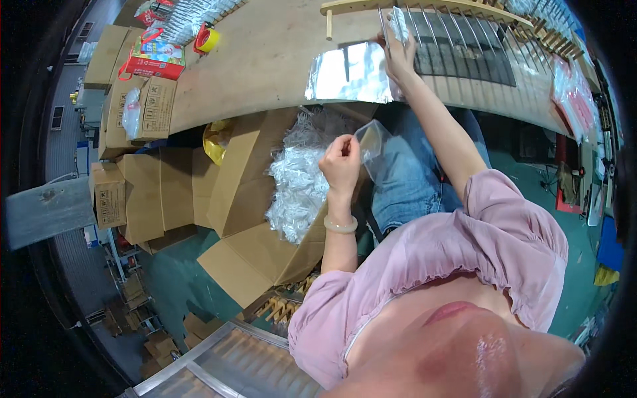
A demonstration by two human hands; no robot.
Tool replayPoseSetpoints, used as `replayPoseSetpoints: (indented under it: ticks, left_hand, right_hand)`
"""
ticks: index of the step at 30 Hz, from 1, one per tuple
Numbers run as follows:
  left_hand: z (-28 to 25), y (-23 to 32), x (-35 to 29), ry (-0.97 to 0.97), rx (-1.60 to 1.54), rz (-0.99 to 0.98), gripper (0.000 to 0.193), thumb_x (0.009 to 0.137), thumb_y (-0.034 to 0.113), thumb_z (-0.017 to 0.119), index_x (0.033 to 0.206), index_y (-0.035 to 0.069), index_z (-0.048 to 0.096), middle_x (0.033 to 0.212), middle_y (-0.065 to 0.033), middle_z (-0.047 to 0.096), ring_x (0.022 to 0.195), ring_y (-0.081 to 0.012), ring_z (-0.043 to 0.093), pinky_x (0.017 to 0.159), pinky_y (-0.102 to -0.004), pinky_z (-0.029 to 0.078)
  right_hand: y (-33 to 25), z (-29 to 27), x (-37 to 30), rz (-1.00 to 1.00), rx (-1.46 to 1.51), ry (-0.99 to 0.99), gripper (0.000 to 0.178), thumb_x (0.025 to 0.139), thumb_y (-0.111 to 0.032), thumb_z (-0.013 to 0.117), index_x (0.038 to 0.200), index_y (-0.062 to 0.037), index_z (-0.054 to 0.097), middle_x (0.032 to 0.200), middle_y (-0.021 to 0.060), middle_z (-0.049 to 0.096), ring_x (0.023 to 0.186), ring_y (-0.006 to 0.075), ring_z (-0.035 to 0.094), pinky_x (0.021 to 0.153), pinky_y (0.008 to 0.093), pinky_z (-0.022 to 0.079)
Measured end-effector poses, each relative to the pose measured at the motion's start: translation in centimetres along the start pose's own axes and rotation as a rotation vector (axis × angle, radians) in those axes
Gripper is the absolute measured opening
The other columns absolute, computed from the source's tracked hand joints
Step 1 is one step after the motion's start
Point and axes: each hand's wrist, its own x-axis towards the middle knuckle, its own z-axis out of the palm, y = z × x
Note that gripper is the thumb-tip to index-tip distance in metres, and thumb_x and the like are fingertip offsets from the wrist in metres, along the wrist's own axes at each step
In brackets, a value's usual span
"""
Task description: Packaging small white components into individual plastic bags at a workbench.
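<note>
My left hand (342,162), a pale bangle on its wrist, is closed in a pinch on a clear plastic bag (373,144). The bag hangs to the right of the fingers, over my jeans. Stretched forward over the table, my right hand (399,56) has its fingers closed round a small whitish, shiny bundle (399,25); its exact kind is unclear. That hand is at the left end of a wooden rack (458,8) with metal rods. A silver foil sheet (348,73) lies at the table's near edge, beside my right wrist.
An open cardboard box (252,176) with many clear plastic packets (298,186) stands left of my legs. On the table (265,50) are a red carton (156,58), a yellow tape roll (208,40) and a dark mat (464,63). Pink packets (576,99) lie at the right end.
</note>
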Motion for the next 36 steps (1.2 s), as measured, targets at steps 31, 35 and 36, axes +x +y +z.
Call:
replayPoseSetpoints:
  ticks: [31,35,36]
  left_hand:
    - [5.8,5.3,1.7,-0.037,-0.146,0.148,0.009,0.081,0.009,0.06,0.08,0.005,0.068,0.063,-0.0182,0.06,0.057,-0.0326,0.062,0.051,-0.0371,0.049]
    - [2.6,4.2,3.3,0.015,-0.107,0.111,0.01,0.081,0.009,0.061,0.082,0.003,0.069,0.062,-0.0154,0.062,0.052,-0.0258,0.063,0.051,-0.0322,0.049]
    - [1.0,3.9,4.0,0.022,-0.179,0.012,0.01,0.081,0.009,0.062,0.083,0.002,0.069,0.061,-0.0126,0.063,0.051,-0.0208,0.062,0.051,-0.0296,0.048]
  right_hand:
    - [-16.2,-0.1,-3.0,0.341,-1.619,-1.417,0.033,0.077,-0.007,0.064,0.109,-0.0012,0.063,0.075,0.0134,0.067,0.063,0.0186,0.065,0.059,0.0305,0.053]
    - [-14.6,1.6,-2.3,0.685,-1.377,-0.904,0.03,0.084,-0.013,0.064,0.111,-0.0005,0.062,0.087,0.0115,0.069,0.074,0.0209,0.066,0.069,0.0326,0.054]
    - [-12.7,0.7,-2.2,0.713,-1.16,-0.732,0.03,0.086,-0.015,0.063,0.112,-0.0007,0.062,0.091,0.0111,0.068,0.077,0.0207,0.066,0.071,0.0324,0.054]
